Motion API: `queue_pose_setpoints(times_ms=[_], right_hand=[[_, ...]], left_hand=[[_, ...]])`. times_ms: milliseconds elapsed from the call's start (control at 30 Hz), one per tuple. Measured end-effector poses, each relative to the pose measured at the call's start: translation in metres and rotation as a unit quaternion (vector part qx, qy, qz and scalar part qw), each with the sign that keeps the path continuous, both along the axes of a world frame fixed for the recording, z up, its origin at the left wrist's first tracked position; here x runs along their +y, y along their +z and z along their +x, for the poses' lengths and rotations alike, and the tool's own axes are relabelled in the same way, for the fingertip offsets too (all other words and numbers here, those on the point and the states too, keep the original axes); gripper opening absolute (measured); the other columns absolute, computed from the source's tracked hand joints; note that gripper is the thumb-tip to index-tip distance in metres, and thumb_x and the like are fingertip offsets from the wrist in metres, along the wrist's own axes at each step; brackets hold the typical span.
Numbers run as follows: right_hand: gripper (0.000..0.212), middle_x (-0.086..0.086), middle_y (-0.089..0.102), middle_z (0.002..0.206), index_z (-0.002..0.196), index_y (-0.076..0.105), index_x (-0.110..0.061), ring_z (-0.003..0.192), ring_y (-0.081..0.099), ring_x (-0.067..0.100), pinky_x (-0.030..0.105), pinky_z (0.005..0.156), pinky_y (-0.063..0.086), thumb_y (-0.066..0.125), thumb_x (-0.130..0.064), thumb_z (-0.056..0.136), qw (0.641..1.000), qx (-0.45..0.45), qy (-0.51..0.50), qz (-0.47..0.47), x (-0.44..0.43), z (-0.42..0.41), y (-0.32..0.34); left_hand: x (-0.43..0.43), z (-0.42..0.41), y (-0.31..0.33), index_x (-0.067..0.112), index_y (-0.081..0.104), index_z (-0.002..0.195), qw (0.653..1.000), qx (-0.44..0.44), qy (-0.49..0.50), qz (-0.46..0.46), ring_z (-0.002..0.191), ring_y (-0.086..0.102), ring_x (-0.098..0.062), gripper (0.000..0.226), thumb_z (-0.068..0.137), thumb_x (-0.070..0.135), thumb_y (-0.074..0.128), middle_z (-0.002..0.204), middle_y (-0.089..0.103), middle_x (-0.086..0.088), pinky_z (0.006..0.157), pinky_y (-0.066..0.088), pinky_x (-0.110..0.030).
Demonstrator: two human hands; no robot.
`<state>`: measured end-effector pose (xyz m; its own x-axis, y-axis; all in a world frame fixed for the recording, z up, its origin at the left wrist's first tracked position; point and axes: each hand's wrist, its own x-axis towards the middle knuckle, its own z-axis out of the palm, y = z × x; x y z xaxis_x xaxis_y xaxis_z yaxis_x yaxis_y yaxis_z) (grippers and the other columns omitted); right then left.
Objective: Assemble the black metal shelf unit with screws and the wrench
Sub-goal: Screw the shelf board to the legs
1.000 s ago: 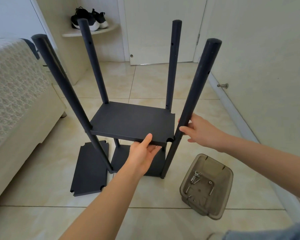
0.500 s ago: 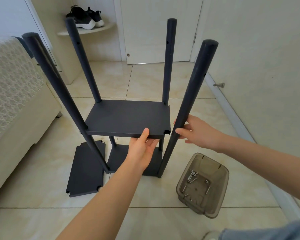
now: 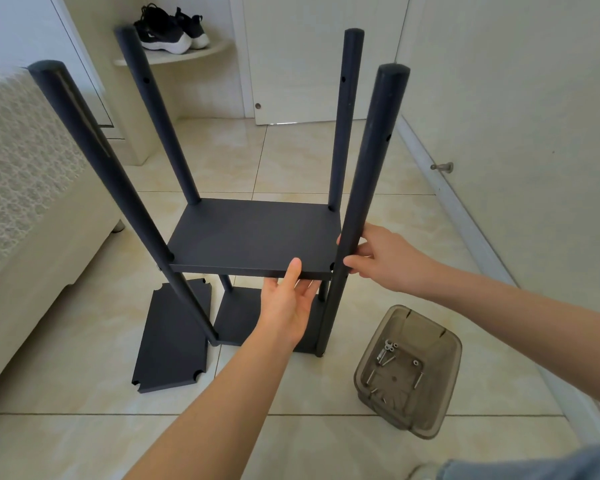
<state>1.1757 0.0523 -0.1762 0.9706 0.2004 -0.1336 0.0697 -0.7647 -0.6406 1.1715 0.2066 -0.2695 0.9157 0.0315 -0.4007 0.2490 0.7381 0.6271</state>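
Shelf unit [image 3: 243, 223] stands on the floor [image 3: 84, 427] dead centre, and it's most of the way there. All four posts are upright, long axes vertical, open ends pointing up. They only look splayed because of the wide lens.

The middle panel [image 3: 257, 247] lies flat with its long side running 9 to 3 o'clock. Big change in the last second: there was a visible gap between its notched corner at 4 o'clock and the near-right post [image 3: 362, 195], and now that corner sits snug against the post. My read is that this level is lined up and ready for a screw there.

The bottom panel [image 3: 239, 317] is already on, down low between the feet. A spare panel [image 3: 174, 337] lies flat on the floor at 8 o'clock, touching nothing but tile, so there's at least one more tier to go.

The smoky plastic bin [image 3: 444, 386] sits at 5 o'clock, just beside the near-right foot.

Left hand [image 3: 288, 306] has a pinching grip on the middle panel's near edge, thumb on top and fingers underneath. Right hand [image 3: 385, 261] has its grip curled round the near-right post at panel height.

Screws [image 3: 387, 351] are loose in the bin. I can't pick out the wrench.
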Motion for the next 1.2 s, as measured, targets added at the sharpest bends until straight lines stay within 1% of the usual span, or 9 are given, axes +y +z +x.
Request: queue_pose_setpoints(times_ms=[200,367,500,700,867,967,1067,1133,1200], right_hand=[[0.037,-0.011,0.056,0.112,0.133,0.049,-0.023,0.11,0.063,0.018,0.04,0.097,0.053,0.056,-0.015,0.098,0.999,-0.015,0.01,0.027,0.005,0.002,0.0],[0.042,-0.007,0.059,0.11,0.139,0.046,-0.023,0.1,0.066,0.017,0.04,0.096,0.053,0.056,-0.017,0.098,0.999,-0.017,0.004,0.028,0.006,0.004,-0.002],[0.044,0.002,0.065,0.122,0.14,0.044,-0.023,0.098,0.068,0.018,0.039,0.096,0.054,0.057,-0.019,0.098,1.0,-0.02,0.001,0.016,0.007,0.007,-0.005],[0.044,0.002,0.064,0.126,0.141,0.042,-0.024,0.101,0.066,0.018,0.037,0.095,0.053,0.055,-0.02,0.099,1.0,-0.02,0.006,0.018,0.007,0.01,-0.007],[0.044,0.003,0.065,0.124,0.141,0.042,-0.023,0.1,0.066,0.018,0.028,0.087,0.051,0.055,-0.02,0.099,1.0,-0.022,0.013,0.017,0.006,0.014,-0.007],[0.044,0.004,0.065,0.125,0.141,0.043,-0.023,0.102,0.067,0.019,0.026,0.085,0.049,0.056,-0.022,0.099,1.0,-0.022,0.008,0.013,0.007,0.016,-0.009],[0.045,0.004,0.064,0.128,0.141,0.042,-0.021,0.105,0.067,0.02,0.028,0.088,0.049,0.056,-0.023,0.099,1.0,-0.021,0.012,0.007,0.006,0.02,-0.01],[0.048,0.004,0.062,0.13,0.144,0.041,-0.021,0.107,0.066,0.021,0.029,0.09,0.049,0.056,-0.024,0.099,1.0,-0.02,0.015,0.013,0.006,0.021,-0.01],[0.049,0.002,0.062,0.129,0.144,0.041,-0.022,0.106,0.065,0.019,0.031,0.092,0.051,0.058,-0.023,0.098,0.999,-0.018,0.018,0.029,0.005,0.023,-0.009]], left_hand=[[-0.001,-0.001,0.0,0.02,0.053,0.134,1.0,-0.011,0.008,-0.018,0.101,0.073,-0.022,0.035,0.1,0.011,0.057,0.112,0.074,-0.004,0.096,0.056,-0.04],[0.001,-0.002,0.002,0.018,0.055,0.132,1.0,-0.013,0.004,-0.027,0.105,0.072,-0.024,0.032,0.101,0.01,0.056,0.118,0.072,-0.007,0.098,0.054,-0.041],[0.005,0.0,0.002,0.015,0.057,0.129,1.0,-0.004,-0.013,-0.014,0.109,0.071,-0.026,0.028,0.101,0.011,0.055,0.121,0.072,-0.01,0.103,0.052,-0.043],[0.009,-0.001,-0.007,0.012,0.059,0.127,0.989,0.019,-0.064,0.133,0.103,0.073,-0.019,0.028,0.101,0.024,0.057,0.112,0.075,-0.005,0.086,0.058,-0.032],[0.013,-0.007,-0.004,0.017,0.065,0.11,0.96,0.023,-0.105,0.258,0.097,0.074,-0.012,0.017,0.1,0.03,0.059,0.101,0.077,0.001,0.093,0.057,-0.032],[0.014,-0.015,-0.003,0.019,0.067,0.088,0.867,-0.017,-0.054,0.496,0.072,0.071,-0.009,0.017,0.096,0.034,0.064,0.073,0.074,0.007,0.077,0.058,-0.03],[0.019,-0.018,-0.005,0.021,0.064,0.086,0.662,-0.188,0.04,0.725,0.083,0.058,-0.012,0.014,0.089,0.032,0.072,0.08,0.065,0.012,0.069,0.046,-0.028],[0.021,-0.008,-0.009,0.02,0.068,0.1,0.537,-0.284,0.067,0.792,0.1,0.057,-0.018,0.025,0.082,0.033,0.079,0.099,0.067,0.007,0.083,0.046,-0.031],[0.019,0.006,-0.011,0.017,0.067,0.119,0.491,-0.306,0.017,0.816,0.125,0.053,-0.025,0.049,0.079,0.043,0.08,0.124,0.066,0.0,0.111,0.037,-0.044]])
